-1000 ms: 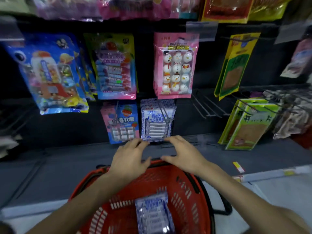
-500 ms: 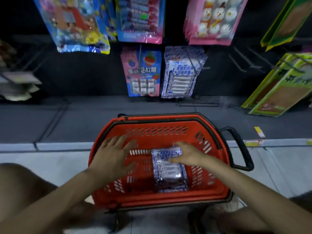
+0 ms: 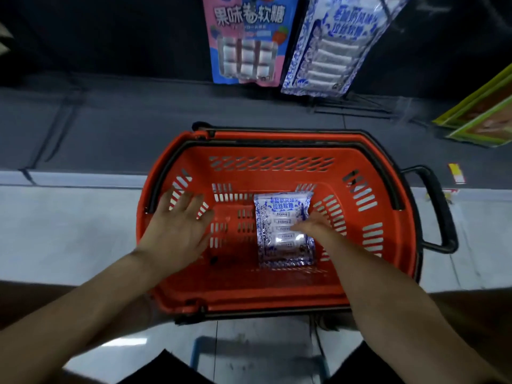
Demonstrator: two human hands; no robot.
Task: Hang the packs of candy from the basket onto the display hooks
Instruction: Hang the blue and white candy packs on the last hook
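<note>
1. A red basket (image 3: pixel 277 151) was seen on the pale tiled floor (image 3: pixel 69 231), just in front of a dark shelf base (image 3: pixel 110 128), with its black handle (image 3: pixel 440 206) folded out to the right.
2. One pack of candy (image 3: pixel 277 217), blue and white with a clear window, was found lying flat on the basket's bottom, right of its middle, with its printed top edge turned towards the shelf.
3. The right hand (image 3: pixel 314 227) was placed on the pack's right side, its fingers (image 3: pixel 297 225) bent down and touching the wrapper. Whether the pack's edge was pinched or only pressed could not be told.
4. The left hand (image 3: pixel 177 228) was held open with the fingers straight and spread, over the basket's left inner wall. Nothing was held in it, and whether the plastic was touched could not be told.
5. Above the basket, a stack of hanging blue-and-white packs (image 3: pixel 329 48) of the same print was seen on the display, tilted in the view. The hook itself was not clearly shown.
6. Just beside that stack on the left, a pink-and-blue pack (image 3: pixel 246 45) was hung.
7. At the far right edge, yellow-green packs (image 3: pixel 482 117) were partly shown.
8. A small yellow tag (image 3: pixel 455 173) was seen on the shelf base to the right of the handle.
</note>
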